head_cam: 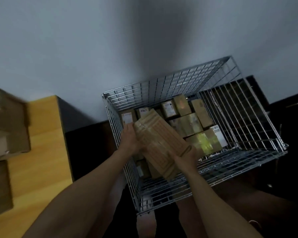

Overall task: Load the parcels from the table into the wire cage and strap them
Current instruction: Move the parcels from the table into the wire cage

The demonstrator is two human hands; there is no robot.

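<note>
A long brown cardboard parcel (159, 143), wrapped in clear tape, hangs tilted over the open top of the wire cage (162, 86). My left hand (130, 137) holds its far left side and my right hand (187, 154) grips its near right edge. Several taped parcels (189, 124) lie packed on the cage floor, some with white labels. More cardboard parcels (9, 127) sit on the wooden table (41, 152) at the left.
The cage stands on a dark floor against a grey wall (93, 48). Dark furniture (286, 107) stands behind its right side. The cage's near right floor area shows bare wire. My legs are visible below the cage's front edge.
</note>
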